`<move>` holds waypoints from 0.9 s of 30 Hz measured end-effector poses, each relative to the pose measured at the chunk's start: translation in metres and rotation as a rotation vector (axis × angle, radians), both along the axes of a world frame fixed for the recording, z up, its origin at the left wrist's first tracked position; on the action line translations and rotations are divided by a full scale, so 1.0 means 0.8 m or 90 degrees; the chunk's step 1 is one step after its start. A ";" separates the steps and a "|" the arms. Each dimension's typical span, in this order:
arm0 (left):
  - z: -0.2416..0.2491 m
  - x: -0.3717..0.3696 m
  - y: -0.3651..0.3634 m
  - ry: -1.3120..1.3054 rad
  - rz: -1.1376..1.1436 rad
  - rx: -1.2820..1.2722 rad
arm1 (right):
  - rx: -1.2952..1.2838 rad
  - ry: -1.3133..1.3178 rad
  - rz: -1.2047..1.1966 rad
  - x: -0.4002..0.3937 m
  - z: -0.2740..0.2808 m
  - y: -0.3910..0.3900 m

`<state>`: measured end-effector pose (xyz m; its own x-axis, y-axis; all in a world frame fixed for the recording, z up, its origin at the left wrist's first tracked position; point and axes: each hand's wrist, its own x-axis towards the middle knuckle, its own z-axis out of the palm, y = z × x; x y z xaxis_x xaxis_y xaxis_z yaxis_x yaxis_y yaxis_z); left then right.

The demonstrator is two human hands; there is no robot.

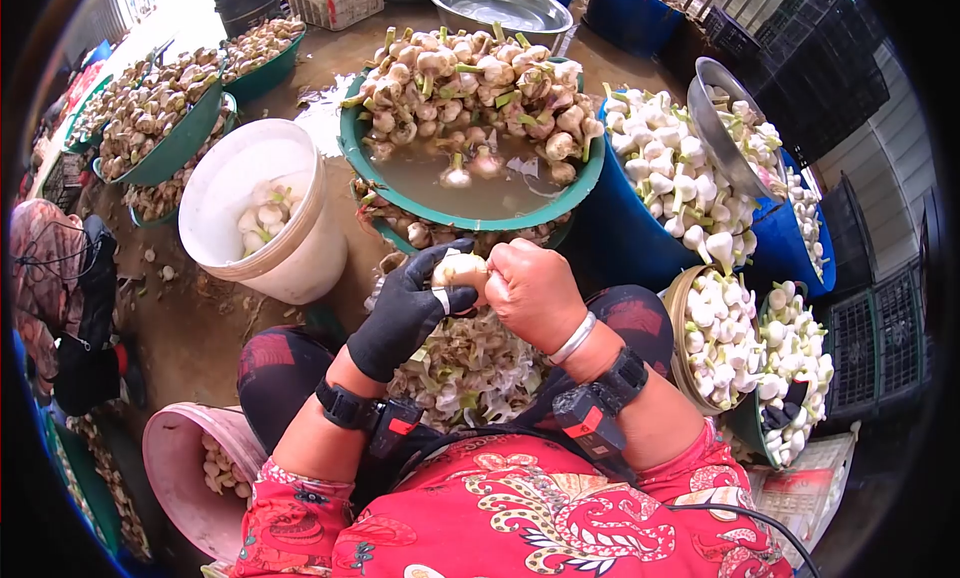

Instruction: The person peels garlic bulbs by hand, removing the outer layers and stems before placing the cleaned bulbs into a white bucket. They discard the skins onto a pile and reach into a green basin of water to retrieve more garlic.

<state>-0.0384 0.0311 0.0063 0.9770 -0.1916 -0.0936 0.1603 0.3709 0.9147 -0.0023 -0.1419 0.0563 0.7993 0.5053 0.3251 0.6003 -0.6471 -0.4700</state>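
My left hand (418,303), in a black glove with a white band round one finger, is closed on a pale garlic bulb (458,270). Against the bulb's right side my bare right hand (537,290) is curled into a fist, its fingertips pinching the bulb's edge; exactly what part they grip is hidden. Below both hands, a heap of papery garlic skins (468,368) lies between my knees. Just beyond them stands a green basin (470,221) of murky water, with unpeeled garlic bulbs (480,73) piled at its far side.
Left of the basin, a white bucket (325,218) contains a few pale bulbs. Blue tubs (640,248) of white garlic crowd the right side. A pink bucket (170,458) stands by my left hip. Another person's leg (90,308) is at far left.
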 end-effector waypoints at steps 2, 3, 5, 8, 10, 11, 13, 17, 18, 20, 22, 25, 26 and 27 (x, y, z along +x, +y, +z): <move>0.001 0.000 0.000 -0.011 -0.002 0.021 | 0.010 -0.001 -0.015 0.001 -0.002 0.000; 0.001 0.000 0.000 -0.022 -0.003 0.043 | 0.064 0.044 -0.026 0.004 -0.005 -0.002; 0.002 0.000 0.001 -0.022 -0.020 0.032 | 0.116 0.088 -0.038 0.010 -0.012 -0.005; 0.011 -0.004 0.001 -0.014 -0.045 -0.003 | 0.192 0.163 -0.076 0.021 -0.029 -0.014; 0.012 -0.002 0.002 -0.010 -0.050 -0.028 | 0.283 0.270 -0.204 0.033 -0.028 -0.019; 0.008 0.000 0.004 0.004 -0.033 -0.049 | 0.396 0.447 -0.215 0.034 -0.023 -0.027; 0.013 0.000 0.005 0.023 -0.007 -0.094 | 0.395 0.411 -0.124 0.028 -0.013 -0.021; 0.011 0.001 0.005 0.033 -0.007 -0.089 | 0.355 0.375 0.008 0.010 0.002 -0.007; 0.005 0.002 0.005 0.034 -0.008 -0.079 | 0.351 0.350 0.012 0.011 -0.003 -0.007; 0.002 0.000 0.006 0.036 -0.007 -0.068 | 0.320 0.335 0.012 0.010 -0.001 -0.011; 0.006 -0.001 0.008 0.035 -0.073 -0.081 | 0.292 0.319 0.015 0.013 -0.002 -0.017; 0.021 -0.006 0.005 0.040 -0.085 -0.124 | 0.264 0.198 -0.057 0.036 -0.022 -0.042; 0.024 -0.008 0.005 0.040 -0.087 -0.124 | 0.238 0.194 -0.157 0.047 -0.031 -0.050; 0.028 -0.010 0.006 0.028 -0.098 -0.146 | 0.227 0.104 -0.229 0.067 -0.058 -0.065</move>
